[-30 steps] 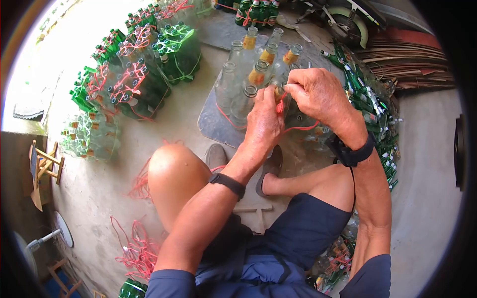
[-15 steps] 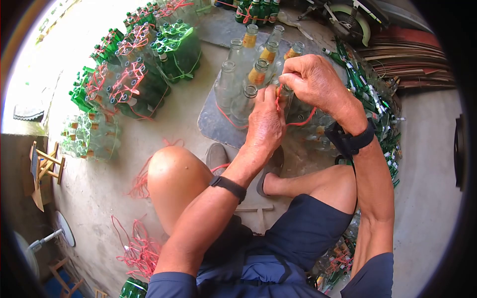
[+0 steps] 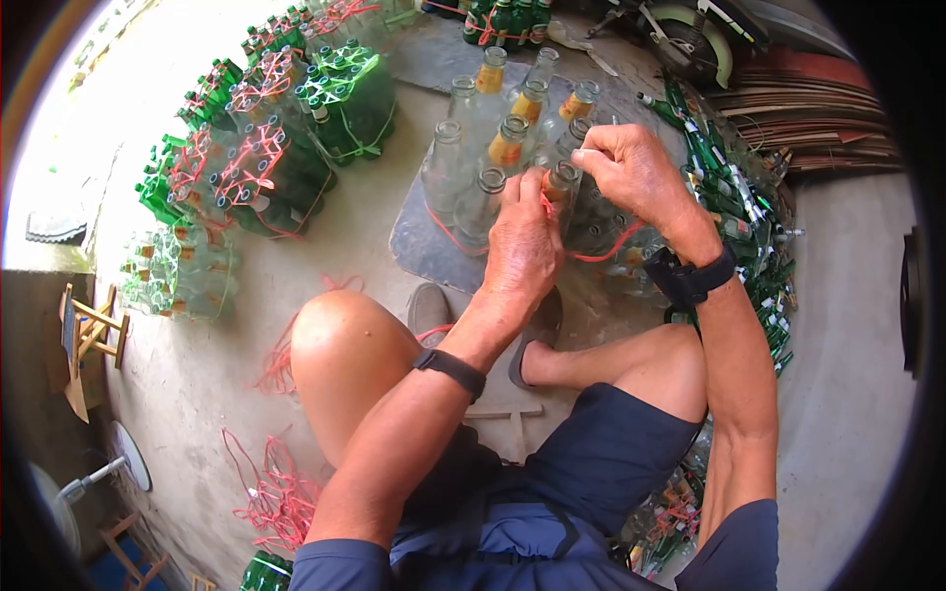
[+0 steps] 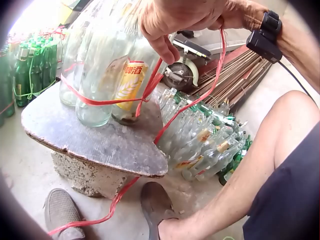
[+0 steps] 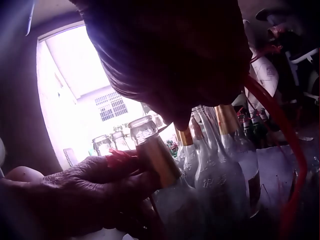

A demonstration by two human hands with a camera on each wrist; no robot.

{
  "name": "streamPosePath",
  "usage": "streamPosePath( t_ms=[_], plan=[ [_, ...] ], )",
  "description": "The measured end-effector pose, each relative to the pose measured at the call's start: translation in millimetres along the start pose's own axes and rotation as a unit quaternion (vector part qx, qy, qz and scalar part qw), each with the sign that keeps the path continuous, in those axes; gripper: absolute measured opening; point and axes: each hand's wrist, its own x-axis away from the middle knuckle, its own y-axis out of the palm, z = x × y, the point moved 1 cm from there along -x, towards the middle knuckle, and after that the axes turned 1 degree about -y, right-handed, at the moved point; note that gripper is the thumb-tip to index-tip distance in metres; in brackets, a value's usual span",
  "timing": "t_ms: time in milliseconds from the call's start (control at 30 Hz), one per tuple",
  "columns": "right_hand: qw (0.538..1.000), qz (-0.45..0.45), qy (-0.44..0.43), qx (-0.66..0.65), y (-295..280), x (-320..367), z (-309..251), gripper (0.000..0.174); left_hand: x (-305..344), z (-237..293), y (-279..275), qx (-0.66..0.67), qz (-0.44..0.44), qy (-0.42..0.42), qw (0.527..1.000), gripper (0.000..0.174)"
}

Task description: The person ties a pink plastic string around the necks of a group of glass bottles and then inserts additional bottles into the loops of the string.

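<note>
A cluster of clear glass bottles [image 3: 446,167], some with yellow neck labels, stands upright on a dark board [image 3: 419,254]. A red plastic string [image 4: 95,101] runs round the bottles low down and crosses itself near a yellow-labelled one. My left hand [image 3: 524,246] is at the neck of a near bottle, with the string pinched in its fingers. Slightly higher and to the right, my right hand [image 3: 639,177] pinches another length of the string, which hangs down from it in the left wrist view. The right wrist view is dark, its fingertips partly hidden.
Tied bundles of green and clear bottles [image 3: 261,177] stand on the left. Loose bottles [image 3: 724,187] lie heaped on the right, beside stacked flat sheets [image 3: 798,113] and a motorbike wheel [image 3: 690,44]. Tangled red string [image 3: 276,492] lies on the floor. A concrete block [image 4: 85,172] supports the board.
My right hand rose a little, then moved right, away from the left hand. The short length of string seen between the hands earlier no longer shows there. My left hand stays at the bottle neck.
</note>
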Motion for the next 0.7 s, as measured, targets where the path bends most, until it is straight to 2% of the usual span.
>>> streamPosePath(
  t_ms=[133,333,400,533,700],
  plan=[
    [0.999,0.032,0.012,-0.023,9.8,15.3,2.2,0.030,-0.2,0.5,-0.6,-0.004,0.007,0.015,1.000,0.033],
    [0.996,0.083,-0.003,-0.033,23.5,39.1,-7.0,0.025,-1.9,-2.7,-0.2,-0.024,-0.012,-0.005,1.000,0.037],
    [0.993,0.114,-0.006,-0.033,31.9,45.9,-8.7,0.024,-1.4,-2.4,0.1,0.001,0.005,-0.004,1.000,0.032],
    [0.991,0.133,0.004,-0.007,40.6,52.6,-12.8,0.022,-0.2,-3.0,0.1,0.003,0.009,-0.008,1.000,0.032],
    [0.987,0.139,-0.037,0.072,44.4,60.6,-21.3,0.015,0.4,-3.2,0.5,-0.002,0.020,0.009,1.000,0.031]
  ],
)
